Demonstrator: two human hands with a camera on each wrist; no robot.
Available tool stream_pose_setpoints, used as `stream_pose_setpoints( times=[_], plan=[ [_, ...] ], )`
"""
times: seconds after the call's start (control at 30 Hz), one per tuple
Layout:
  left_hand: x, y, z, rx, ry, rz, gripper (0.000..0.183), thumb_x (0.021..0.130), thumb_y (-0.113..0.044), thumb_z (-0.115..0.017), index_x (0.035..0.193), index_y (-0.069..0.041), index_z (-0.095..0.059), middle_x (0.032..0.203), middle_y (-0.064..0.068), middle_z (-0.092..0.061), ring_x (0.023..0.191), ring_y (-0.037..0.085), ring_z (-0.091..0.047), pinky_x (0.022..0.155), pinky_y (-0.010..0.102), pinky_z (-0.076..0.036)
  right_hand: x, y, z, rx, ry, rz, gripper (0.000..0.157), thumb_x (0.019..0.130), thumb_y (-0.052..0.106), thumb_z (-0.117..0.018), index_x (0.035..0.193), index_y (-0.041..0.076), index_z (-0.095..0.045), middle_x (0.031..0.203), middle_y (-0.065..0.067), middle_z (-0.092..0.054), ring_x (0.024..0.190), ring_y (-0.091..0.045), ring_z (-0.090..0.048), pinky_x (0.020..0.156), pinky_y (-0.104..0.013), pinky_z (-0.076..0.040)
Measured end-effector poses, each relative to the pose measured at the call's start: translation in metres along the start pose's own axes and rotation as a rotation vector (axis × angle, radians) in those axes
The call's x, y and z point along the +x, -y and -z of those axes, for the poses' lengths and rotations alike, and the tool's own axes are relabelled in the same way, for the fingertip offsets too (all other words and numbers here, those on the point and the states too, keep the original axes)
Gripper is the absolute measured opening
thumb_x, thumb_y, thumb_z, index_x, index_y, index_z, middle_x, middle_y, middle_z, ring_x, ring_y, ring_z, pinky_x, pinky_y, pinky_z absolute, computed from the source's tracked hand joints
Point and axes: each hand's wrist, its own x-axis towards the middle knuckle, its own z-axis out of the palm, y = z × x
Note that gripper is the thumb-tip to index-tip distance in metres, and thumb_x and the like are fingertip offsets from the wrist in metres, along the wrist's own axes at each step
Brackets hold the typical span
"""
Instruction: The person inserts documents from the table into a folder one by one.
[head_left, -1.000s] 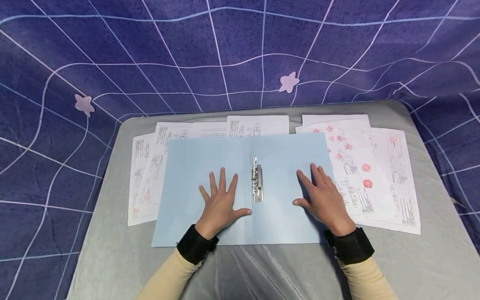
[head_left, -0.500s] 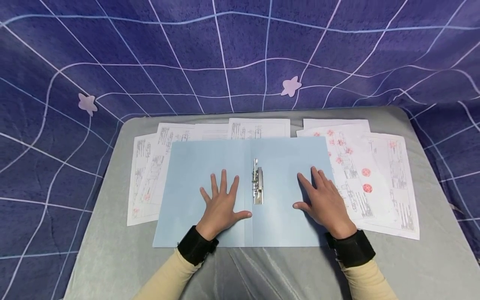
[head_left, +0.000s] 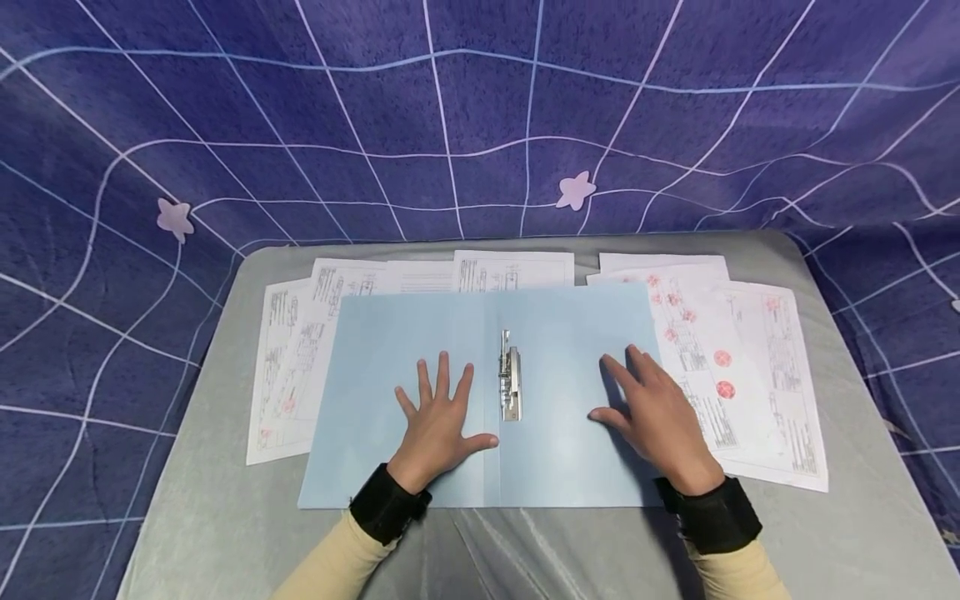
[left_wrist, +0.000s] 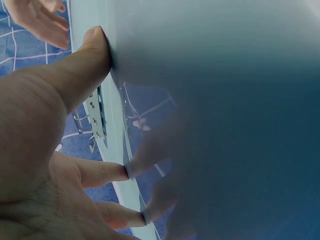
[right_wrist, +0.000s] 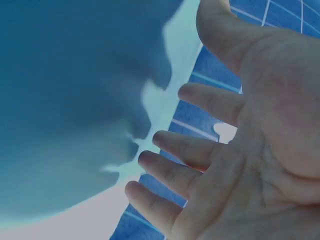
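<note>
A light blue folder [head_left: 562, 333] lies spread flat, its metal lever clip [head_left: 510, 385] beside the spine on the right half. My left hand [head_left: 435, 429] rests on the left cover with fingers spread and thumb reaching the spine. In the left wrist view, fingertips of the left hand [left_wrist: 30, 130] touch the glossy cover. Over the right cover is my right hand [head_left: 660, 421], fingers extended and thumb out to the side. The right wrist view shows the right hand [right_wrist: 280, 115] with its fingertips slightly off the surface, above their shadows. Neither hand grips anything.
Printed sheets [head_left: 281, 383] stick out from under the folder at the left, and another sheet [head_left: 525, 265] behind it. More papers [head_left: 772, 400] with red stamps lie at the right. A grey cloth [head_left: 202, 467] covers the table; a purple gridded curtain [head_left: 337, 108] hangs behind.
The head view has tilted, so the scene sits lower in it. My right hand has shifted slightly right over the cover. My left hand keeps its place on the folder.
</note>
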Motion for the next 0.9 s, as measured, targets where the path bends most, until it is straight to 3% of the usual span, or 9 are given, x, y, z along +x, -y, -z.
stream_pose_setpoints(
  times=[0.1,0.23,0.57,0.77,0.9],
  plan=[
    [-0.001,0.001,-0.001,0.002,-0.004,-0.001,0.111,0.075,-0.054,-0.088,0.159,-0.004,-0.037,0.166,0.032,-0.009,0.149,0.061,0.001,0.099,0.090,-0.004,0.001,-0.011,0.006,-0.007,-0.088,-0.011,0.070,0.080,0.028,-0.089,0.136,-0.003,-0.063,0.137,-0.037,-0.054,0.122,-0.056,-0.055,0.096,-0.066,-0.045],
    [-0.001,0.002,-0.002,0.006,-0.005,-0.003,0.111,0.075,-0.055,-0.088,0.159,-0.005,-0.037,0.166,0.032,-0.009,0.149,0.061,0.002,0.099,0.090,-0.004,-0.001,-0.034,0.016,-0.006,-0.160,-0.114,0.066,0.082,0.021,-0.088,0.135,-0.005,-0.062,0.136,-0.038,-0.054,0.117,-0.059,-0.055,0.088,-0.070,-0.046],
    [-0.003,0.003,-0.001,0.001,-0.013,-0.006,0.110,0.075,-0.054,-0.088,0.159,-0.004,-0.037,0.166,0.032,-0.010,0.149,0.061,0.001,0.099,0.090,-0.004,-0.009,-0.094,0.034,-0.027,-0.112,-0.461,0.057,0.091,0.015,-0.077,0.137,-0.011,-0.054,0.134,-0.039,-0.053,0.115,-0.064,-0.050,0.084,-0.076,-0.044],
    [-0.003,0.003,-0.002,-0.010,-0.019,-0.016,0.109,0.075,-0.054,-0.088,0.159,-0.004,-0.038,0.166,0.033,-0.010,0.148,0.062,0.001,0.099,0.090,-0.004,-0.011,-0.106,0.034,-0.051,-0.004,-0.702,0.057,0.096,0.019,-0.070,0.140,-0.011,-0.049,0.129,-0.043,-0.052,0.116,-0.066,-0.048,0.085,-0.076,-0.044],
    [-0.003,0.004,-0.002,-0.002,-0.026,-0.016,0.110,0.075,-0.055,-0.088,0.158,-0.003,-0.038,0.165,0.033,-0.011,0.148,0.063,0.000,0.098,0.090,-0.005,-0.011,-0.109,0.035,-0.068,-0.009,-0.772,0.051,0.096,0.018,-0.070,0.135,-0.011,-0.053,0.120,-0.045,-0.054,0.111,-0.065,-0.051,0.082,-0.073,-0.045]
  ],
)
